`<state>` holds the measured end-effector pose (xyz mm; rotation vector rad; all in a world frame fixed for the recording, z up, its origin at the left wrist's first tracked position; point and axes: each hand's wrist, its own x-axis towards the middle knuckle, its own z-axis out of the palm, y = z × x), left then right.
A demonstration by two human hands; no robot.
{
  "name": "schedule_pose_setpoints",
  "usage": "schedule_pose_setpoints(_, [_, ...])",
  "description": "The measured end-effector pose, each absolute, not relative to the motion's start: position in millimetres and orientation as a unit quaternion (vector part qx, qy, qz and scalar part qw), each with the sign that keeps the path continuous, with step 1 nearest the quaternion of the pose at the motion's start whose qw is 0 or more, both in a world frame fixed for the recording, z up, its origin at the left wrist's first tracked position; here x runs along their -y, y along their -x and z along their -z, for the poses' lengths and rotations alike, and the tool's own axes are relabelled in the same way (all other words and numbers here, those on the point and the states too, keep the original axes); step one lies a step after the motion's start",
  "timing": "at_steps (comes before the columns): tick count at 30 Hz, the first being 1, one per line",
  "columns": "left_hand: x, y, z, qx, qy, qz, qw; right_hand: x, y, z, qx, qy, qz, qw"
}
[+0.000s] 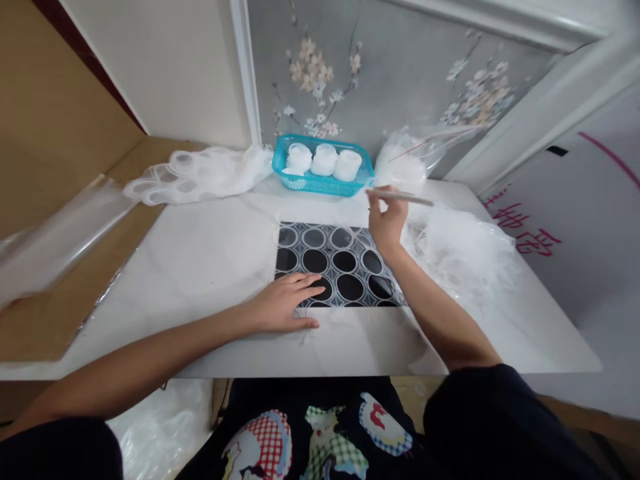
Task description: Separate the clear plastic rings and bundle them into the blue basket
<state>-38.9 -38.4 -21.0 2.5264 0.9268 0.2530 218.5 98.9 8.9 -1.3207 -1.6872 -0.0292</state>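
My left hand (pixel 283 303) lies flat with its fingers spread, resting on the lower left part of a dark sheet (pixel 350 287) patterned with rows of black circles. Above the sheet's upper right corner, my right hand (pixel 387 217) is closed around a thin tweezer-like tool (pixel 410 197). The tool's left end is near the front right corner of a blue plastic basket (pixel 325 183). Inside the basket stand rolls of white film (pixel 325 160). Clear film appears to lie over the right part of the sheet, its edges hard to make out.
A heap of clear film scraps (pixel 460 247) lies right of my right hand. Behind it is a clear bag of white material (pixel 405 160). White film with round cutouts (pixel 200 175) lies back left, by brown cardboard (pixel 45 320). A flowered panel (pixel 320 73) stands behind.
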Motion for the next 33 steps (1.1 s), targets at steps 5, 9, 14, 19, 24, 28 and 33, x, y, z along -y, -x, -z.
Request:
schedule_pose_setpoints(5, [34, 36, 19, -0.312, -0.92, -0.152, 0.183, -28, -231, 13, 0.768, 0.479, -0.191, 0.378])
schedule_pose_setpoints(9, [28, 16, 19, -0.264, -0.951, -0.089, 0.132, 8, -229, 37, 0.721, 0.502, -0.273, 0.391])
schedule_pose_setpoints(14, [18, 0, 28, -0.251, -0.962, -0.048, 0.098, 3, -224, 40, 0.699, 0.501, -0.294, 0.418])
schedule_pose_setpoints(19, [16, 6, 35, -0.229, -0.963, -0.099, 0.097, 4, -222, 42, 0.693, 0.495, -0.297, 0.433])
schedule_pose_setpoints(24, [18, 7, 35, -0.233, -0.964, -0.093, 0.084, 2, -223, 42, 0.718, 0.499, -0.262, 0.409])
schedule_pose_setpoints(28, [18, 7, 35, -0.238, -0.963, -0.086, 0.092, 5, -223, 44, 0.743, 0.501, -0.228, 0.38])
schedule_pose_setpoints(33, [15, 7, 32, -0.238, -0.957, -0.092, 0.139, 21, -213, 44, 0.813, 0.493, -0.096, 0.295])
